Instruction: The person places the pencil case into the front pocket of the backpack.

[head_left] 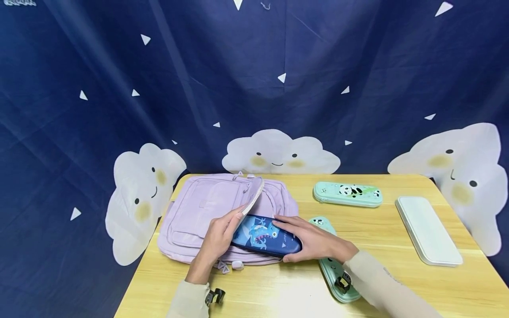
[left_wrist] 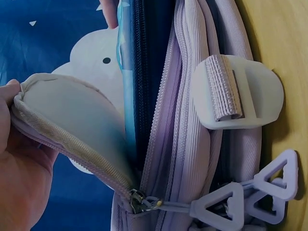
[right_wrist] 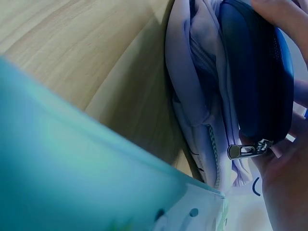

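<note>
A lilac backpack (head_left: 207, 203) lies flat on the table, one zipped pocket partly unzipped. My left hand (head_left: 220, 232) pinches the edge of the lifted pocket flap (head_left: 256, 192), whose pale lining (left_wrist: 82, 106) shows in the left wrist view. My right hand (head_left: 312, 238) grips the outer end of a dark blue pencil case (head_left: 262, 234) with a blue dinosaur on its lid. The case's other end sits at the pocket opening, under the flap; how deep it reaches is hidden. In the right wrist view its zipper pull (right_wrist: 248, 151) hangs beside my fingers.
A mint panda pencil case (head_left: 347, 194) lies at the back right. A second mint case (head_left: 332, 274) lies beneath my right forearm. Farther right is a white case (head_left: 429, 232). Strap buckle (head_left: 237, 265) and triangular zipper pulls (head_left: 223, 266) hang at the backpack's near edge.
</note>
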`<action>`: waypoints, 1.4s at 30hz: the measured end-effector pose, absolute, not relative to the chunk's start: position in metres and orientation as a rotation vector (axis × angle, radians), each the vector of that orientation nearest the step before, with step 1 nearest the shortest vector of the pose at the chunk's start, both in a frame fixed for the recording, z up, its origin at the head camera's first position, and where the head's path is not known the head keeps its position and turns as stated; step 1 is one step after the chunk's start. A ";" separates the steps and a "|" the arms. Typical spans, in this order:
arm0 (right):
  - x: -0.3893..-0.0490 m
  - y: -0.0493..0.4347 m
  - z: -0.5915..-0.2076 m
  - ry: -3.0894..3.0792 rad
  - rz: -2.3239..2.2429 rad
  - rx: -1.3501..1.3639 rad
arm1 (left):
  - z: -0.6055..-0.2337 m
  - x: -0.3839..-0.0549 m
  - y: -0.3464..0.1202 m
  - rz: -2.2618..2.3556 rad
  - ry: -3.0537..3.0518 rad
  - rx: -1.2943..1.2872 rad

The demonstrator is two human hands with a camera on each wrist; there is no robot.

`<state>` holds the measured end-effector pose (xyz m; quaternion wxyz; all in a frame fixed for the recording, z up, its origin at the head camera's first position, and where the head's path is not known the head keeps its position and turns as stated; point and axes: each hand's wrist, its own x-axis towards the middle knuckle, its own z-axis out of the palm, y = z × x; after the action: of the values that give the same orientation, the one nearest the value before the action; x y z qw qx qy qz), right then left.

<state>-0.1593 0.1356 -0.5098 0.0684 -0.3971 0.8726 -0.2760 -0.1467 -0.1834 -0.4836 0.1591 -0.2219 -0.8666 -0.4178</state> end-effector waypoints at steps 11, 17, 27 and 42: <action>-0.154 0.140 -0.511 2.641 -0.838 -1.201 | -0.482 -0.147 -0.185 -1.170 -2.480 -0.596; -0.152 0.143 -0.512 2.633 -0.860 -1.172 | -0.482 -0.148 -0.185 -1.181 -2.474 -0.594; -0.149 0.144 -0.513 2.641 -0.864 -1.151 | -0.482 -0.150 -0.187 -1.246 -2.494 -0.654; -0.148 0.143 -0.514 2.642 -0.882 -1.175 | -0.481 -0.148 -0.184 -1.376 -2.516 -0.510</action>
<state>-0.1477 0.1431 -0.5136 0.0591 -0.3881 0.8724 -0.2913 -0.1484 -0.1837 -0.4810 0.1142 -0.1739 -0.8581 -0.4695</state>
